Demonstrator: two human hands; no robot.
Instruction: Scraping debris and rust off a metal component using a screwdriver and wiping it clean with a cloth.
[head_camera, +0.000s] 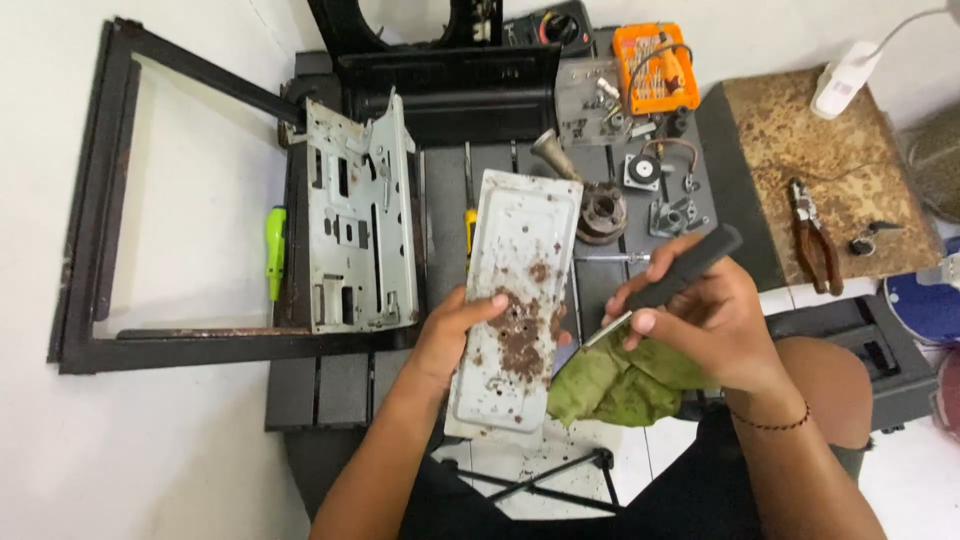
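Head view: my left hand (455, 335) grips the rusty white plate (515, 300) by its edge so it stays put over the counter (445, 215). My right hand (705, 320) is closed around a black-handled tool (690, 268) and green cloth (620, 380), close beside the rust.

Bare forearms, a thin dark beaded bracelet (771, 424) on the right wrist, dark clothing.

Rusty white plate (515, 300) tilted; black-handled scraper (672, 278) on it.
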